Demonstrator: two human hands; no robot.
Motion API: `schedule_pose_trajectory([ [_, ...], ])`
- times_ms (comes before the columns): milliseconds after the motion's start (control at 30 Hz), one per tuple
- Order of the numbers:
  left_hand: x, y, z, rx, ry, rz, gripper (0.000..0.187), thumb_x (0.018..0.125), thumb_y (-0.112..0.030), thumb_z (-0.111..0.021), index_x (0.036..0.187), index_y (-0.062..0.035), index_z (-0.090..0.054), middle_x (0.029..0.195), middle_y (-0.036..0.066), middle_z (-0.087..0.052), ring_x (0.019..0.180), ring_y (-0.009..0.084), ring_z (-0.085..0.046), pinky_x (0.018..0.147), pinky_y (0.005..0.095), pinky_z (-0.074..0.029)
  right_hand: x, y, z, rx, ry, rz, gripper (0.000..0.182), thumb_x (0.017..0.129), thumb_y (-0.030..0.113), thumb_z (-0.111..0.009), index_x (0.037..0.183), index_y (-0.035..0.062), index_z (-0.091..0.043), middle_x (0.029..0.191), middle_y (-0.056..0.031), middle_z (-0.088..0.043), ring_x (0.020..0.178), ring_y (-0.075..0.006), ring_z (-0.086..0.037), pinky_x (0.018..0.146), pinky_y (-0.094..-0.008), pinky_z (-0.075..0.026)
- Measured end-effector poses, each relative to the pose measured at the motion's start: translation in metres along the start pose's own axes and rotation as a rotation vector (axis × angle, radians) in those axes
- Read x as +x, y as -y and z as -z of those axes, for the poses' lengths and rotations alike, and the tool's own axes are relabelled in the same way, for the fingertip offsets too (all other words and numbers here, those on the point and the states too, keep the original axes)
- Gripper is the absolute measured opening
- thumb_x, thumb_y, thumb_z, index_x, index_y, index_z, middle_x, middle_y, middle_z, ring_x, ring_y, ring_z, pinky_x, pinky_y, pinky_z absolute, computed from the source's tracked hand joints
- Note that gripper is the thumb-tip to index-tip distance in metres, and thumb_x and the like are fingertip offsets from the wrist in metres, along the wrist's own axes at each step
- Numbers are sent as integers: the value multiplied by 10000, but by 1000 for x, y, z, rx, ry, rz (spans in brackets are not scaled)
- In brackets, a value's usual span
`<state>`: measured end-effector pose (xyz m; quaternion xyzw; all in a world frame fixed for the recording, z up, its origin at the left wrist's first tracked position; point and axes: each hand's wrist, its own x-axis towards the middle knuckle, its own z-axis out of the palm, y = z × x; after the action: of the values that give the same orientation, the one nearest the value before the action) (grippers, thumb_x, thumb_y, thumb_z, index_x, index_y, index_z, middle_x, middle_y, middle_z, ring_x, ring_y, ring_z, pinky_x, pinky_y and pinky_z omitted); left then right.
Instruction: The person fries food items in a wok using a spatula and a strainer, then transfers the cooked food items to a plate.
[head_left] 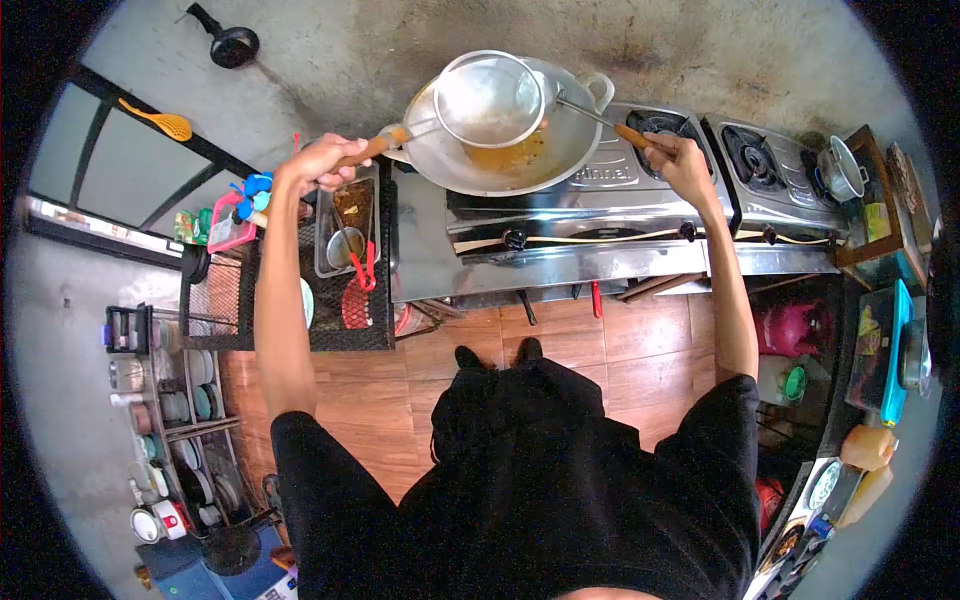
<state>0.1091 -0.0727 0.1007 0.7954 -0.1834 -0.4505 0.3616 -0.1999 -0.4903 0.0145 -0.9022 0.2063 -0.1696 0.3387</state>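
Note:
My left hand (328, 164) is wrapped round the wooden handle of a round mesh strainer (488, 98), which is over the far left part of a large wok (425, 165). Yellow-brown liquid (507, 156) with small bits lies in the bottom of the wok. From the right, my right hand (680, 165) grips the wooden handle of a long metal cooking utensil (590, 114). Its shaft slopes in over the wok's rim toward the strainer, and its head is mostly hidden behind the strainer. The wok sits on the left part of a steel gas stove (590, 222).
Right of the wok are a bare burner (665, 128) and a second stove (765, 160) with a metal pot (842, 168). On the left, a black mesh rack holds a metal tray (322, 250) with red-handled tongs (364, 268). A small pan (232, 46) hangs on the wall.

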Motion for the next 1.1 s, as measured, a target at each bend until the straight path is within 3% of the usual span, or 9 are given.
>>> schedule_pose_trajectory([
  [200,-11,-3,14,-5,-236,-68,393,937,-364,-498,910,26,-537,548,-5,-448,341,27,-275,311,205,-173,-14,19,4,-13,-69,104,334,819,141,-623,1129,14,-620,842,-202,-673,759,-240,-655,731,-342,-482],
  [267,-6,1,16,-13,-281,-65,388,940,-360,-492,905,24,-537,546,-5,-447,346,30,-285,314,210,-182,-25,40,3,-25,-64,92,304,839,96,-627,1119,-20,-616,755,-146,-649,666,-96,-523,625,-273,-451],
  [367,3,11,16,-19,-342,-66,380,945,-350,-482,892,23,-537,542,-5,-446,354,38,-300,323,223,-200,-34,50,-13,-17,-7,71,291,837,82,-623,1112,-17,-617,747,-177,-640,651,-102,-524,618,-286,-457],
  [533,14,18,8,34,-403,-60,374,950,-334,-472,870,25,-543,540,3,-455,361,56,-303,342,239,-208,-45,57,-39,-33,64,67,273,821,52,-612,1079,-38,-617,768,-240,-630,642,-222,-622,624,-342,-476],
  [600,18,19,3,32,-396,-54,373,948,-333,-475,867,25,-543,539,3,-457,363,58,-308,343,242,-210,-46,52,-52,-33,-64,262,258,823,48,-597,1061,-49,-618,757,-261,-613,653,-307,-632,623,-359,-476],
  [700,20,18,-7,29,-404,-48,374,945,-329,-481,848,27,-544,538,9,-463,365,67,-320,343,253,-221,-47,62,-46,-31,-45,144,250,824,40,-587,1054,-51,-620,746,-274,-598,664,-358,-625,615,-378,-469],
  [900,31,17,-16,128,-445,-73,370,943,-321,-478,808,17,-545,536,22,-471,364,88,-363,341,262,-245,-33,39,-48,-91,-105,143,269,824,31,-573,1081,-37,-617,737,-289,-574,652,-370,-613,605,-395,-460],
  [967,33,13,-22,168,-476,-65,379,936,-339,-485,870,27,-561,538,19,-467,349,78,-336,336,259,-250,-26,29,-50,-96,-127,138,322,788,22,-586,1108,24,-620,741,-278,-585,723,-414,-609,629,-440,-472],
  [1100,47,12,-26,245,-492,-72,388,934,-349,-480,865,23,-566,538,23,-470,359,81,-367,334,255,-267,-21,29,-45,-88,-131,117,306,793,35,-588,1097,25,-627,741,-279,-583,708,-408,-611,628,-437,-471],
])
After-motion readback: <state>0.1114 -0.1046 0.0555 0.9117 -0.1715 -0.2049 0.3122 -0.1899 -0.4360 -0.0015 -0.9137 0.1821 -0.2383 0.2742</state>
